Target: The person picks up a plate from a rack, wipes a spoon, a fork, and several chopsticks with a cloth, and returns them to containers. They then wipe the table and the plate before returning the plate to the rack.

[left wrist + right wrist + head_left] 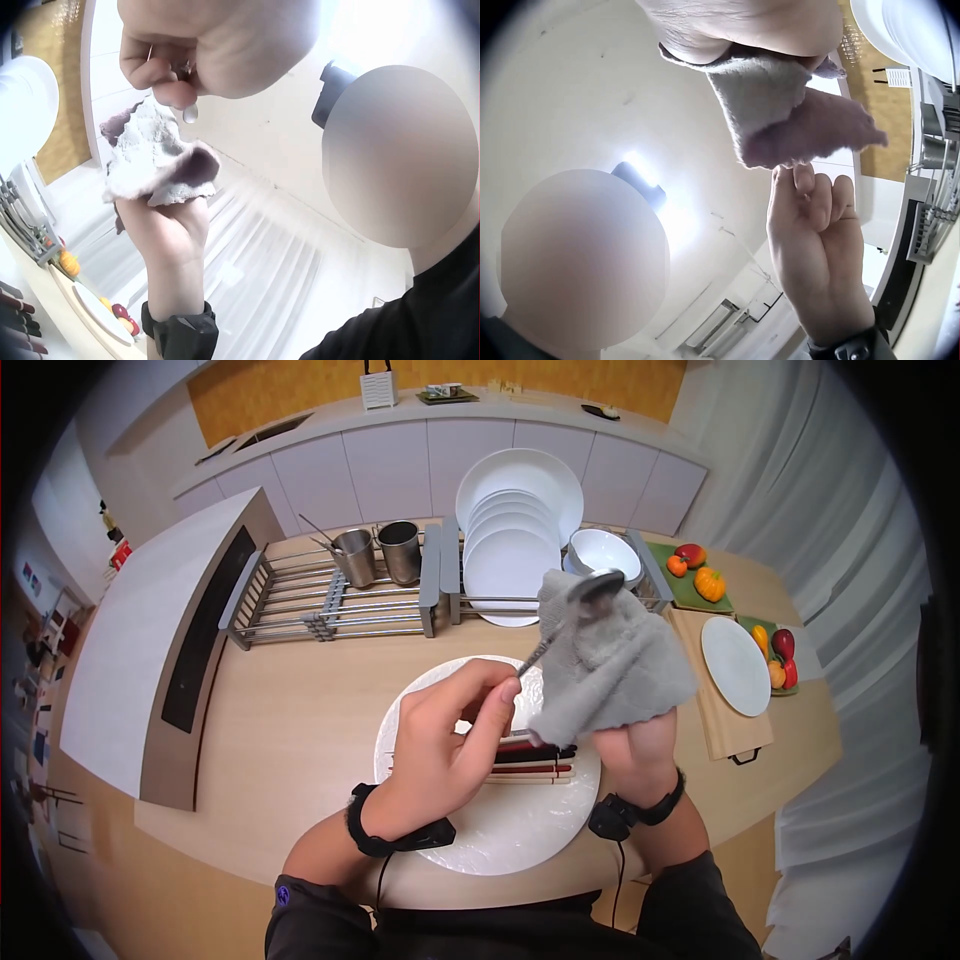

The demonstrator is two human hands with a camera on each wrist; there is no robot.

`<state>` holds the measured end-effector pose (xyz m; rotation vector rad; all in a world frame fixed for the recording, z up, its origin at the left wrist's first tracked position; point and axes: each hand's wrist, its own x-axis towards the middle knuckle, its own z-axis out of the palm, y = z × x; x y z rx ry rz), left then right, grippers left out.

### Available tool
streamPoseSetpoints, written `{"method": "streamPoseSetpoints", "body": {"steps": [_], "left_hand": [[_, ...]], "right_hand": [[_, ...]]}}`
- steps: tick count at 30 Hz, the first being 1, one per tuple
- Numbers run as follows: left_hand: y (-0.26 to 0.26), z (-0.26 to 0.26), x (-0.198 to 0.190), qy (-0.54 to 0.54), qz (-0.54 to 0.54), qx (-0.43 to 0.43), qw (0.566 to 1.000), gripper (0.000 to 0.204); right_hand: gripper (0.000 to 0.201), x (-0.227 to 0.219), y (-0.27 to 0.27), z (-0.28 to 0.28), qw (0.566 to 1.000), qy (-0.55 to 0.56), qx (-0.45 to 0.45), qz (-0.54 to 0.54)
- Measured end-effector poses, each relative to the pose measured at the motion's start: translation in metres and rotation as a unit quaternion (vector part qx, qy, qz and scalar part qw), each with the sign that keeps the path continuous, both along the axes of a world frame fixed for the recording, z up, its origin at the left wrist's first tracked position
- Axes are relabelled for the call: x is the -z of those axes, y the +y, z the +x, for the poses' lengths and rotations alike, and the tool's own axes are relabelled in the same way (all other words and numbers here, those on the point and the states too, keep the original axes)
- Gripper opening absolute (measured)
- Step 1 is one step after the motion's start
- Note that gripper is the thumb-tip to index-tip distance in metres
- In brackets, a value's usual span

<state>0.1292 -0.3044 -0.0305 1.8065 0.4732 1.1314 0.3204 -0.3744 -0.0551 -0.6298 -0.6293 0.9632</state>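
1. Table (pixel 280 710): pale top below the raised hands; a dropped utensil could bounce across it.
2. Dish rack (pixel 432 582): beyond the hands, carrying stacked plates (pixel 510 575) and a bowl (pixel 605 550). Gap to the cloth unclear; a wide swing might knock crockery.
3. White plate (pixel 510 830): under the hands, slender sticks (pixel 540 769) lying on it. Low-hanging fabric could snag and roll them.
4. Grey cloth (pixel 630 670): draped over the right hand (pixel 638 745), whose fingers are hidden; clenched or slack, cannot tell. Loose folds could slip off the work.
5. Left hand (pixel 442 740): thumb and fingers pinch the spoon's handle.
6. Spoon (pixel 592 584): slants up from that pinch, head against the cloth. Narrow hold; hard rubbing would probably twist it round.
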Motion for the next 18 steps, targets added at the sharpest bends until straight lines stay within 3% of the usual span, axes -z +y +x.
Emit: {"method": "streamPoseSetpoints", "body": {"steps": [3,4,7,8,11,14,18], "left_hand": [[0.001,0.0,-0.002,0.005,0.018,0.006,1.0,0.014],[0.001,0.0,-0.001,0.014,0.037,0.012,0.999,0.013],[-0.001,0.003,0.005,0.04,0.073,0.026,0.996,0.007],[-0.002,0.003,0.006,0.048,0.083,0.031,0.995,0.007],[-0.006,0.006,0.007,0.085,0.088,0.033,0.992,0.006],[-0.007,0.01,0.009,0.077,0.111,0.02,0.991,0.006],[-0.001,0.011,0.014,0.088,0.112,0.016,0.99,0.007]], "right_hand": [[0.06,0.021,0.003,0.007,0.993,0.05,-0.089,0.058],[0.052,0.018,0.003,0.002,0.991,0.071,-0.075,0.086],[0.04,0.016,-0.002,0.006,0.993,-0.112,0.003,0.038],[0.03,0.005,-0.002,-0.001,0.997,-0.062,0.022,0.042],[0.027,0.002,0.001,0.002,0.995,-0.064,0.069,0.022],[0.021,0.005,0.003,0.011,0.973,-0.197,0.121,0.019],[0.018,0.021,0.025,0.018,0.941,-0.264,0.209,0.021]]}}
